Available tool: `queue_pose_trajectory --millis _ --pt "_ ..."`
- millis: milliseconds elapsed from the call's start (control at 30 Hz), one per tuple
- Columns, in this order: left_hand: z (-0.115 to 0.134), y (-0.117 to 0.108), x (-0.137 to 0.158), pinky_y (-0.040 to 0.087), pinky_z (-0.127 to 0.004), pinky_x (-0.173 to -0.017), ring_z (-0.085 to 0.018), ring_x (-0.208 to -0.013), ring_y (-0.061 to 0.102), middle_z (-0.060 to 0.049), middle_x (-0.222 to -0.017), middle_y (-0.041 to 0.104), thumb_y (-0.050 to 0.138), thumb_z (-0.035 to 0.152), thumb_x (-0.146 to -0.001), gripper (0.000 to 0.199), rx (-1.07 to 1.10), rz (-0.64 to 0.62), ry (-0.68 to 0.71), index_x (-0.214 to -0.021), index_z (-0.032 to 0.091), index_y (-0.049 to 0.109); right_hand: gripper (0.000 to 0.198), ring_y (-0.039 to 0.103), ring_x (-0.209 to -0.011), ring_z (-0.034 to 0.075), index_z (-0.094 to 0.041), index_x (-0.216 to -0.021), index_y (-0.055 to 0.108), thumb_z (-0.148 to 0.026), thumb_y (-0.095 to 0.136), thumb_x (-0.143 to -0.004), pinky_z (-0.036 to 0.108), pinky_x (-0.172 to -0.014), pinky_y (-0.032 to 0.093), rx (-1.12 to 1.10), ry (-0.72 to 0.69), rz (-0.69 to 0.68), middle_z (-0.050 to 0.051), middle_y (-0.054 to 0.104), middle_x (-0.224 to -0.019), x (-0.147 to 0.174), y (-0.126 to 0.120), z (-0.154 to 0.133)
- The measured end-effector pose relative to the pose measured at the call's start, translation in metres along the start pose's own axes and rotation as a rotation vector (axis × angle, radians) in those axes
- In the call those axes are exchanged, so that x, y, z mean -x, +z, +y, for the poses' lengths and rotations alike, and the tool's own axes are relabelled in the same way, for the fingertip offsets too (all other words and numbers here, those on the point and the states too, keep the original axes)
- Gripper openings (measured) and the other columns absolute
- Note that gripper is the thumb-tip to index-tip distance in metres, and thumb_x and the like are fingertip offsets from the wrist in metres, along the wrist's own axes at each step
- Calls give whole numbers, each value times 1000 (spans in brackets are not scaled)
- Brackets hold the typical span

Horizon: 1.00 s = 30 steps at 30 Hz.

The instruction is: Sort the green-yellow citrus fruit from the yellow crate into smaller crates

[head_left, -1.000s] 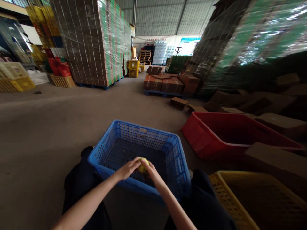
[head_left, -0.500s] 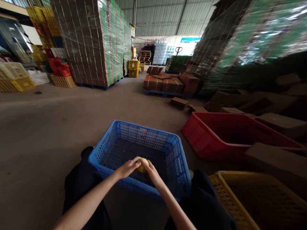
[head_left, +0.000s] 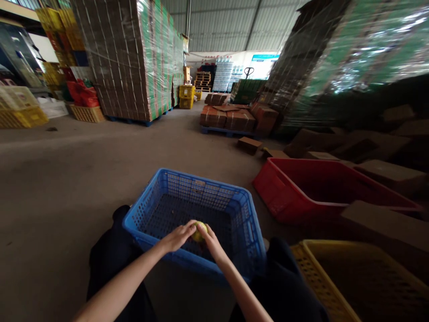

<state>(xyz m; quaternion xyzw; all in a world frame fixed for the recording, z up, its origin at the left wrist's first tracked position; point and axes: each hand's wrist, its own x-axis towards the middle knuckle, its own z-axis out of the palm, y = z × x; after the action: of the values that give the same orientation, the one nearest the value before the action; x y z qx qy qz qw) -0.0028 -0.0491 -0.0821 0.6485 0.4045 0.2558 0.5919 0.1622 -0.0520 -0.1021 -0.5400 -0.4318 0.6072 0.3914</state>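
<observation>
Between my two hands is a round yellow-green fruit (head_left: 200, 232), its exact kind too small to tell. My left hand (head_left: 178, 237) grips it from the left, fingers curled against its side. My right hand (head_left: 210, 240) holds the other side, with the thumb near the top of the fruit. Both hands are over the near part of a blue plastic crate (head_left: 204, 181) with perforated walls, which stands on the floor between my knees. Parts of the fruit and the undersides of my fingers are hidden.
To the right lie a red tub (head_left: 279, 192) and a yellow crate (head_left: 311, 264), with cardboard pieces (head_left: 385, 223) about them. Ahead, flattened cartons (head_left: 228, 118) rest on a blue pallet. Tall wrapped stacks (head_left: 117, 62) rise at both sides; a small box (head_left: 249, 144) lies on the floor.
Almost nothing differs. The view has shifted very slightly, while both hands keep hold of the yellow-green fruit over the blue crate.
</observation>
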Motion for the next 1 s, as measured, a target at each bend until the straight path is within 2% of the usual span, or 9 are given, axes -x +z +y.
queue_pose_trajectory --millis 200,333,533,767,900,1000 --pt "5 1 0 41 -35 -98 -23 -115 55 -5 -122 63 35 61 -92 59 49 3 2 -138 25 46 60 48 -50 12 -20 -89 57 -73 63 -62 24 -45 34 -37 35 -13 -4 53 -60 -4 -1 3" --pt "-2 0 -2 43 -35 -93 -23 -107 57 -6 -115 65 36 62 -91 61 41 -15 -15 -139 24 45 62 51 -54 13 -19 -85 57 -74 66 -58 23 -48 36 -39 49 -12 -3 55 -63 -2 -2 -1" --pt "-13 -3 -7 43 -34 -92 -22 -106 56 -5 -114 65 38 62 -91 61 43 -22 -23 -139 25 46 64 45 -46 11 -20 -88 54 -76 64 -59 24 -42 34 -42 64 -48 -5 52 -59 0 -1 -4" --pt "-5 -4 -3 44 -33 -86 -22 -97 57 -5 -105 66 39 62 -90 63 45 -32 -37 -140 24 45 63 47 -45 11 -20 -91 55 -74 65 -60 24 -42 35 -62 51 -64 -5 54 -60 -3 -2 0" --pt "0 -4 -3 44 -31 -79 -19 -88 57 -5 -100 65 40 60 -91 62 65 -35 -34 -139 23 45 67 45 -41 11 -19 -92 56 -79 59 -60 23 -39 33 -114 114 -128 -4 54 -58 -6 -3 0" --pt "1 -3 -3 44 -29 -76 -18 -85 57 -5 -97 64 40 57 -91 60 71 -33 -28 -139 22 45 67 46 -42 10 -19 -91 57 -78 60 -60 23 -39 32 -115 98 -117 -4 54 -57 -7 -3 0"
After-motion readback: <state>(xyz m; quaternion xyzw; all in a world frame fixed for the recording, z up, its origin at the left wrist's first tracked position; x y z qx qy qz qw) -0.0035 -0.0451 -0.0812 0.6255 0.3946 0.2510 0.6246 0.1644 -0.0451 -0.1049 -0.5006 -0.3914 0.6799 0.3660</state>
